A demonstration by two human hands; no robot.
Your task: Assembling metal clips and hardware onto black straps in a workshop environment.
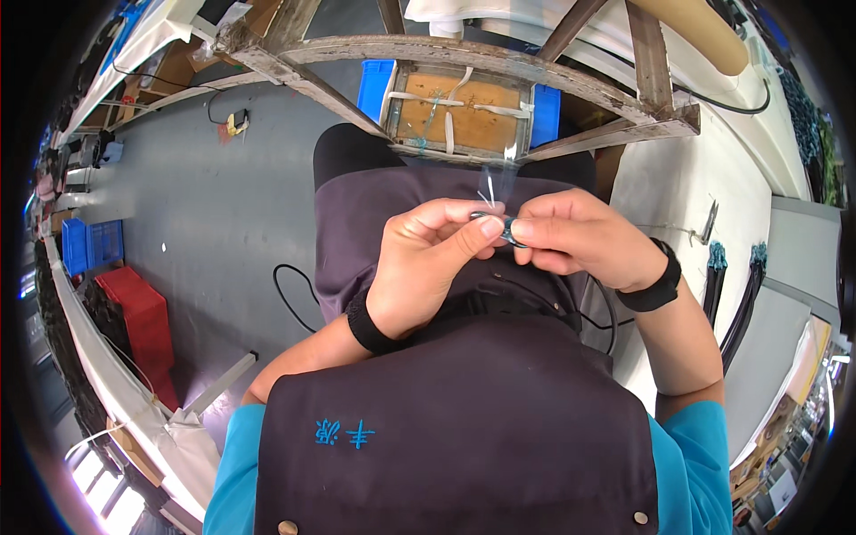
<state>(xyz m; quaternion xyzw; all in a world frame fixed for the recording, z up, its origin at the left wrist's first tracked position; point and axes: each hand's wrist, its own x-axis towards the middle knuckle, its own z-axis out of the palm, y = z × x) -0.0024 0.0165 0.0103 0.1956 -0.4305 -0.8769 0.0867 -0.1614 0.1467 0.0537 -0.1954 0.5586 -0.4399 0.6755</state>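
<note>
Dark cord (512,234), short and with a teal tint, is up between the two hands, above the apron (357,223) on the lap and on the near side of the wooden frame (446,53). It looks light, soft and thin, probably easy to bend and perhaps a little slippery, so a fingertip pinch close to each end seems the surest hold; its small size makes its exact make-up hard to tell. The left hand (432,241) has its thumb and forefinger together, clamped on the cord's left part, with a white strand (490,191) standing up beside them on the far side. The right hand (580,227) pinches the right part between thumb and forefinger, its other fingers curled beneath. The fingertips of both hands are near each other; whether the lower fingers touch the cord cannot be told.
</note>
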